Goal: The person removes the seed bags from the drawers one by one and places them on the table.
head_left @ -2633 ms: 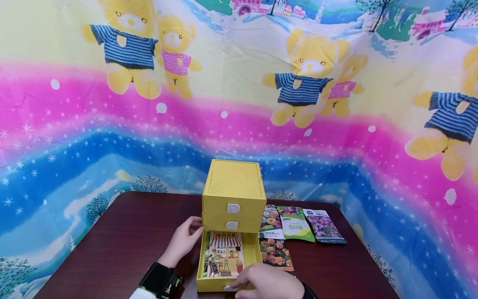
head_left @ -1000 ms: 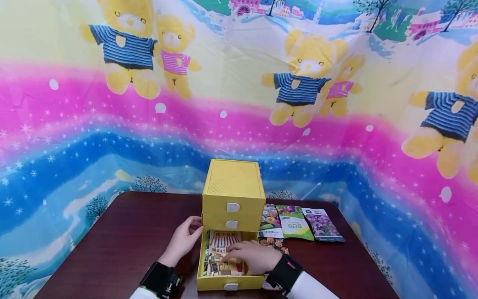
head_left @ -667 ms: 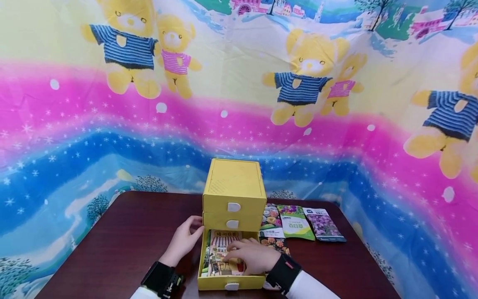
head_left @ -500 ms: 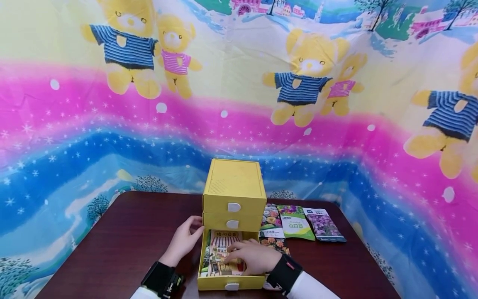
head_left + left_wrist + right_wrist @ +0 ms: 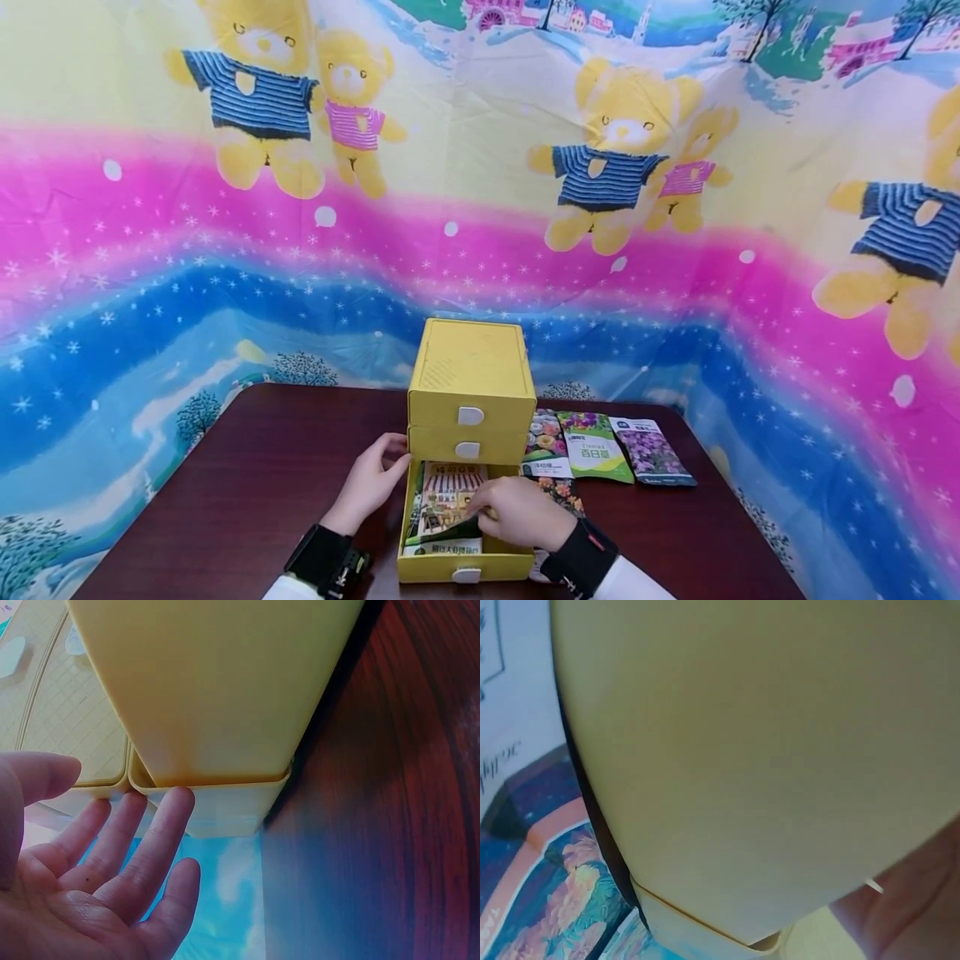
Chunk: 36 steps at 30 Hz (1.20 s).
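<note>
A small yellow drawer cabinet [image 5: 472, 358] stands on the table, its bottom drawer [image 5: 431, 572] pulled out. In that drawer lies a thin card [image 5: 450, 487] printed with a shop front and striped awning. My right hand [image 5: 527, 510] pinches the card's lower right part between thumb and fingers and bends it up, baring a dark underside. Below it shows another flat print [image 5: 456, 547] with dark lettering. My left hand [image 5: 371, 482] is at the cabinet's left side; in the left wrist view its fingertips [image 5: 180, 799] are at the cabinet's edge, fingers loosely bent.
Right of the cabinet lie several flower seed packets: a green and white one [image 5: 595, 450], a purple one [image 5: 654, 452], and others partly behind the cabinet and right arm. The dark wooden table [image 5: 285, 467] backs onto a printed bear curtain [image 5: 465, 275].
My right hand has gone from the bottom drawer's handle into the drawer, first lying over the card, now lifting its lower edge. The left hand stays put.
</note>
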Motion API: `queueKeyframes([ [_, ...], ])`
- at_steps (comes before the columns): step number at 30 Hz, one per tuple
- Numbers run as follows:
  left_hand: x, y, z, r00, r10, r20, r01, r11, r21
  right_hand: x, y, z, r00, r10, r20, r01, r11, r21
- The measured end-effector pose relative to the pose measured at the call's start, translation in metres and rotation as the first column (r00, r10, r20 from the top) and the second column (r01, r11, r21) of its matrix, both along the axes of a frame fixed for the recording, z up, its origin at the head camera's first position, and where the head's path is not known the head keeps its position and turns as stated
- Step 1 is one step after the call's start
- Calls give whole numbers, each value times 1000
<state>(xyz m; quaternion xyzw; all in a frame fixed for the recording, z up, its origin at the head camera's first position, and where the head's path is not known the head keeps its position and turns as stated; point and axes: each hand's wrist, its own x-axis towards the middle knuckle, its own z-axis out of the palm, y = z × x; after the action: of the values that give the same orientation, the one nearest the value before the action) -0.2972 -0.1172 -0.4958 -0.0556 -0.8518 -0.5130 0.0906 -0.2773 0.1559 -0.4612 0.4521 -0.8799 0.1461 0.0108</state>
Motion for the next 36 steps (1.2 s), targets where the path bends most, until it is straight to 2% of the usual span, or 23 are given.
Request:
queueKeyframes([
  [3, -1, 0, 0, 1000, 0, -1, 0, 1000, 3, 5, 2, 3, 995, -36, -91, 28, 996, -84],
  [6, -1, -1, 0, 1000, -1, -5, 1, 1000, -2, 8, 5, 5, 980, -78, -183, 46, 985, -168],
  [9, 0, -1, 0, 1000, -4, 1, 4, 1000, 0, 10, 9, 7, 954, -119, -276, 51, 969, -241],
  [13, -1, -3, 0, 1000, -3, 2, 3, 1000, -2, 12, 13, 13, 925, -142, -352, 18, 943, -333],
  [15, -1, -3, 0, 1000, -4, 1, 4, 1000, 1, 13, 16, 19, 922, -149, -358, 2, 925, -379],
  [18, -1, -2, 0, 1000, -10, -1, 10, 1000, -1, 17, 22, 30, 932, -161, -326, 2, 899, -438],
  [21, -1, -1, 1, 1000, -9, 5, 9, 1000, 3, 21, 30, 42, 938, -194, -288, 33, 876, -482],
  [24, 0, -1, 1, 1000, -9, 6, 9, 1000, -2, 24, 40, 53, 930, -254, -266, 80, 844, -530],
  [27, 0, -1, 1, 1000, -8, 4, 8, 1000, -2, 26, 54, 63, 914, -314, -257, 120, 814, -569],
  [31, 1, -1, 1, 1000, -9, -8, 9, 1000, 0, 26, 79, 72, 876, -361, -321, 83, 766, -637],
  [32, 2, -1, 1, 1000, -11, -11, 11, 1000, -1, 14, 92, 59, 877, -339, -340, 26, 741, -671],
  [33, 2, -1, 1, 1000, -11, -15, 11, 1000, 0, 13, 99, 59, 861, -358, -361, 15, 729, -685],
  [36, 3, -2, 1, 1000, -15, -28, 15, 1000, -5, 13, 122, 58, 830, -424, -361, 52, 704, -708],
])
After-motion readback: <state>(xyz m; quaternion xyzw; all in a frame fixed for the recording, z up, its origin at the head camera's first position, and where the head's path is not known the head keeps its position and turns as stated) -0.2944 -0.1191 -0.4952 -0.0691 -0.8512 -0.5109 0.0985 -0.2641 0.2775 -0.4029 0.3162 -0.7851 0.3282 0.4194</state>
